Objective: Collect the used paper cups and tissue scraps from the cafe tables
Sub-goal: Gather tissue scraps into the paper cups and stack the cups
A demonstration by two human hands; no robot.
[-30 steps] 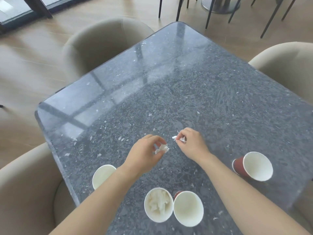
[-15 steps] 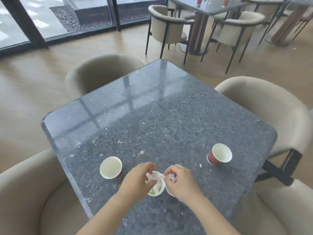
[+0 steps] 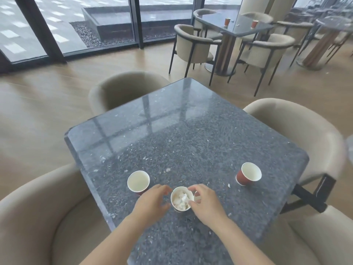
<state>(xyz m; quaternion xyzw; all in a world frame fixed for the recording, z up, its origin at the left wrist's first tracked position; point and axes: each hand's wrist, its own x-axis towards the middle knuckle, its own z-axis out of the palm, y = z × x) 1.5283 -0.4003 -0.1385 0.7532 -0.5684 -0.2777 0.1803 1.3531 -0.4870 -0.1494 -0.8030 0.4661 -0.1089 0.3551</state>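
Note:
A paper cup stuffed with white tissue scraps (image 3: 181, 200) stands near the front of the dark stone table (image 3: 191, 138). My left hand (image 3: 152, 202) hovers just left of it, fingers spread and holding nothing. My right hand (image 3: 205, 203) curls over the cup's right rim with thumb and fingers apart; it hides most of a second cup, whose rim (image 3: 197, 198) just shows. An empty red cup (image 3: 138, 181) stands to the left and another (image 3: 248, 174) to the right. A small tissue scrap (image 3: 228, 185) lies on the table between them.
Beige armchairs surround the table: far left (image 3: 124, 88), right (image 3: 298, 127), near left (image 3: 38, 211), near right (image 3: 324, 238). Another table (image 3: 240, 29) at the back carries two red cups (image 3: 227, 22) (image 3: 254, 24) among more chairs. Glass walls run along the back.
Both hands carried tissue scraps from the table's middle to the stuffed cup, and the scraps now lie inside it. The view pulled back and up.

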